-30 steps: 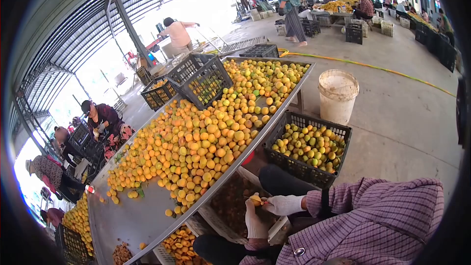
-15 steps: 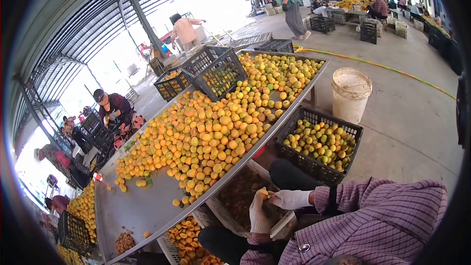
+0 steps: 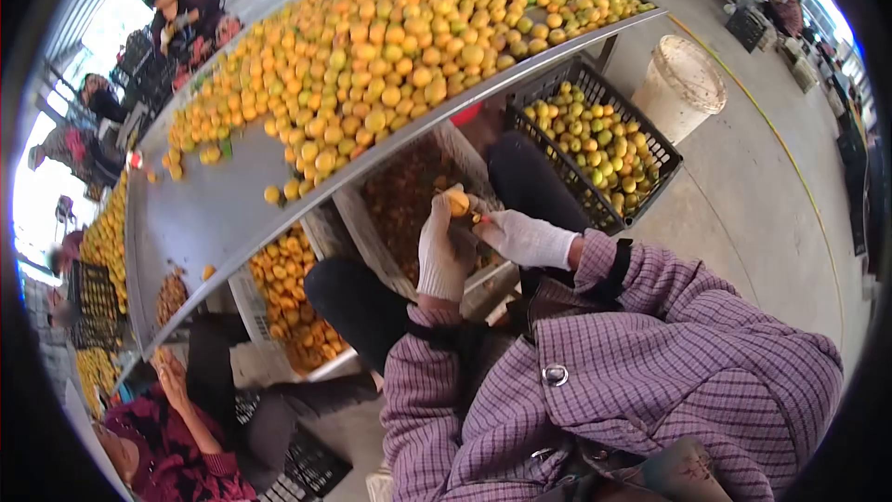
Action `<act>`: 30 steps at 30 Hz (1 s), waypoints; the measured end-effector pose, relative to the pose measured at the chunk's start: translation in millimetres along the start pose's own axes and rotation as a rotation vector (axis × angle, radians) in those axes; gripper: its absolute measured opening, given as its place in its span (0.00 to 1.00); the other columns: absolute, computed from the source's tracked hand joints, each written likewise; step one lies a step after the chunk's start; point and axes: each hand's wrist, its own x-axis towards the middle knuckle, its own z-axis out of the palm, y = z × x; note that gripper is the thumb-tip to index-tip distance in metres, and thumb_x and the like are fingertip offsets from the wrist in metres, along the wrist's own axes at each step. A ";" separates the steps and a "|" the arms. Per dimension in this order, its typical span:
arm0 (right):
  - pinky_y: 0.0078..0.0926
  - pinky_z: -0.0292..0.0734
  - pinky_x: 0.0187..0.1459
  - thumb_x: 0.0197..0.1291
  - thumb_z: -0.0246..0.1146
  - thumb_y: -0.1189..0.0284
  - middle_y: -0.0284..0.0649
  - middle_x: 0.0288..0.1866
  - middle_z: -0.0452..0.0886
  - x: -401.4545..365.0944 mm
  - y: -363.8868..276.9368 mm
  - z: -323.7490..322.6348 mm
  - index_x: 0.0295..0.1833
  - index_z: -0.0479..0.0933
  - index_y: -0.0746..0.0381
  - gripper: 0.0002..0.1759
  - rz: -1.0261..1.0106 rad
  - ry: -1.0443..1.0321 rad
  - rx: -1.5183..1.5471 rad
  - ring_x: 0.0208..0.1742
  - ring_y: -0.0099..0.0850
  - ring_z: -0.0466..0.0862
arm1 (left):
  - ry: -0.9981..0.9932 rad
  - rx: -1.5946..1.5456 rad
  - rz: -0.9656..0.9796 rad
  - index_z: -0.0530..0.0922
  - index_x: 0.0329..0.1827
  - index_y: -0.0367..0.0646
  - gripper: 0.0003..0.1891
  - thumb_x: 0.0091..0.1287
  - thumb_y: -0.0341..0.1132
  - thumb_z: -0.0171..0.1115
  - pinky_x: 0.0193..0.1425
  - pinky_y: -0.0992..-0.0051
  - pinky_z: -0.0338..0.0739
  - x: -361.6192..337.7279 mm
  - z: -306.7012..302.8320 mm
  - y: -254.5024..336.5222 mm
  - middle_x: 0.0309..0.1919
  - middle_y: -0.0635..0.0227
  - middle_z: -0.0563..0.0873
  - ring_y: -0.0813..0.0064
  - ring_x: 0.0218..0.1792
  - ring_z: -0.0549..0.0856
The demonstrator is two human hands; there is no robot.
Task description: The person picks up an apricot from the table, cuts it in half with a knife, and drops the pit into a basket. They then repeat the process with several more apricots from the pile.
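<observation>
In white knit gloves, my hands meet above a pale crate with a dark brown mass inside. My left hand is closed around an orange apricot. Close by on the right, my right hand pinches something small and thin at the fruit's side, too small to name, with an orange bit at the fingertips. To the left stands a crate of orange apricot pieces. Whole apricots are heaped on the sloping metal table ahead.
A black crate of greenish-yellow fruit stands right of my knee, beside a white bucket. A co-worker sits close at lower left. Others work beyond the table. A yellow hose crosses the floor.
My view has tipped downward, so the table and crates appear higher and the co-worker at lower left has come into view. Both hands remain together at the apricot.
</observation>
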 end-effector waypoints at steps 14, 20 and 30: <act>0.43 0.80 0.47 0.79 0.53 0.51 0.52 0.39 0.86 1.0 -2.5 0.1 0.51 0.79 0.65 0.26 0.137 -0.058 -0.053 0.46 0.50 0.88 | -0.109 -0.286 -0.108 0.77 0.63 0.35 0.30 0.79 0.57 0.55 0.66 0.61 0.77 9.7 -7.4 -13.9 0.50 0.58 0.85 0.61 0.54 0.84; 0.48 0.81 0.48 0.78 0.54 0.52 0.58 0.44 0.86 19.9 3.9 6.4 0.50 0.78 0.66 0.25 0.099 -0.072 -0.021 0.49 0.57 0.87 | 0.096 -0.407 -0.217 0.80 0.59 0.37 0.33 0.80 0.63 0.50 0.68 0.59 0.76 16.8 -15.8 -18.9 0.50 0.58 0.87 0.59 0.54 0.85; 0.53 0.80 0.50 0.74 0.58 0.55 0.60 0.44 0.86 3.4 -10.5 -15.5 0.56 0.77 0.58 0.19 0.147 -0.213 -0.312 0.52 0.61 0.85 | 0.260 -0.478 0.105 0.81 0.53 0.36 0.30 0.78 0.61 0.55 0.64 0.58 0.81 10.9 -24.0 68.4 0.45 0.59 0.86 0.57 0.53 0.84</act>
